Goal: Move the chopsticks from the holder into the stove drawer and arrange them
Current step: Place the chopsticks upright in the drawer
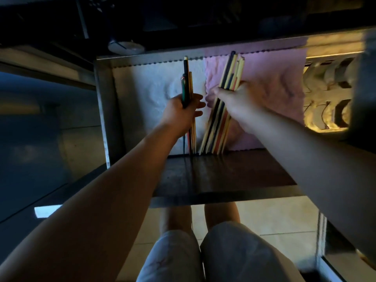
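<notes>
In a dim kitchen, the metal stove drawer (101,102) stands pulled open over a tiled floor (270,218). The left hand (181,110) grips a small bundle of chopsticks (190,86) above a white cloth (146,94). Just beside it, the right hand (236,98) presses flat on a fanned row of chopsticks (217,119) lying on a pink cloth (276,94).

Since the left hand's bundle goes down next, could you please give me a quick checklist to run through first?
1. Left hand grips its chopsticks firmly: ok.
2. Drawer pulled open: ok.
3. White cloth under the bundle bare enough for it: ok.
4. Right hand steadies the laid chopsticks on the pink cloth: ok.
5. Laid chopsticks lined up evenly: not ok, they slant and fan.
6. Tips all face one way: cannot tell, too dim.
</notes>
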Action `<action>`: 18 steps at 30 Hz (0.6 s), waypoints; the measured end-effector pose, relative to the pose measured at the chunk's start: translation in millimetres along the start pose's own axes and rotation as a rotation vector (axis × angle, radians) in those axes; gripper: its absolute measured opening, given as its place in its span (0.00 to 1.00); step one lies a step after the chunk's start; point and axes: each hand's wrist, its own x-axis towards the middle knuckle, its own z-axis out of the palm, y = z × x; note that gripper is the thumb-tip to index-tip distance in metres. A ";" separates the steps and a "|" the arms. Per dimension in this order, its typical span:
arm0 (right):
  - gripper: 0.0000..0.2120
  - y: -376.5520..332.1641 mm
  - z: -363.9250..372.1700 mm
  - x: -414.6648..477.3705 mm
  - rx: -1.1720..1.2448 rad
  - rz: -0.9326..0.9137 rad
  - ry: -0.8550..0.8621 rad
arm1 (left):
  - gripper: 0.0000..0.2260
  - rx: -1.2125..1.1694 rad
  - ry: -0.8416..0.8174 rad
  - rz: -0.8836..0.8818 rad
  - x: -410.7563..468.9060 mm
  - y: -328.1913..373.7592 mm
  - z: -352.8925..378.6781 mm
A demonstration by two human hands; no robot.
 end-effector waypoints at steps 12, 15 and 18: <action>0.20 10.9 23.0 41.9 -0.233 0.101 -0.019 | 0.05 0.409 0.147 -0.124 15.1 -16.2 -2.2; 0.21 15.6 19.5 34.5 -0.177 0.126 -0.007 | 0.05 0.408 0.181 -0.132 4.2 -10.7 -2.0; 0.23 17.2 8.6 16.6 -0.159 0.117 -0.011 | 0.16 0.462 0.194 -0.134 -12.7 -4.6 -1.6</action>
